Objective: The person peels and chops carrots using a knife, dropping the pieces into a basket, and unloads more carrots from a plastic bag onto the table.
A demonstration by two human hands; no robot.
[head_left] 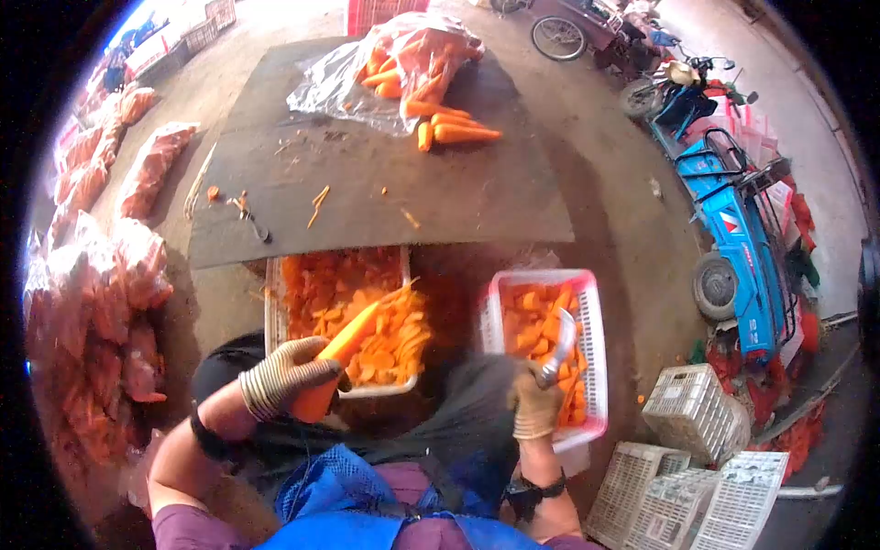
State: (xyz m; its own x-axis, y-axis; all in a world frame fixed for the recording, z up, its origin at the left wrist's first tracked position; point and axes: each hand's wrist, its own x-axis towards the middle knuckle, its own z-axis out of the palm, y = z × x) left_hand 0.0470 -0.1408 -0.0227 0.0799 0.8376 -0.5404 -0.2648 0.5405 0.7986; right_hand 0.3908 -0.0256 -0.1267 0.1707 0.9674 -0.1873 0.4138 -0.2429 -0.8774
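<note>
My left hand [286,378], in a striped work glove, is wrapped round a large carrot [350,335] whose narrow end points up and to the right. My right hand [537,401], also gloved, grips a knife [563,343] with a shiny, curved blade pointing upward. Beneath the carrot's tip stands a crate [371,392] filled with carrot pieces and peelings [390,344]. Close by my right hand, a pink-and-white basket [596,367] holds chunks of cut carrot [530,316]. The knife blade and the carrot are well apart.
A dark board [367,202] lies ahead, bearing an open plastic bag of carrots [403,69], loose carrots [466,134] and scraps. Filled bags [92,284] line the left side. Plastic crates [689,417] and a blue three-wheeler [742,266] stand at the right.
</note>
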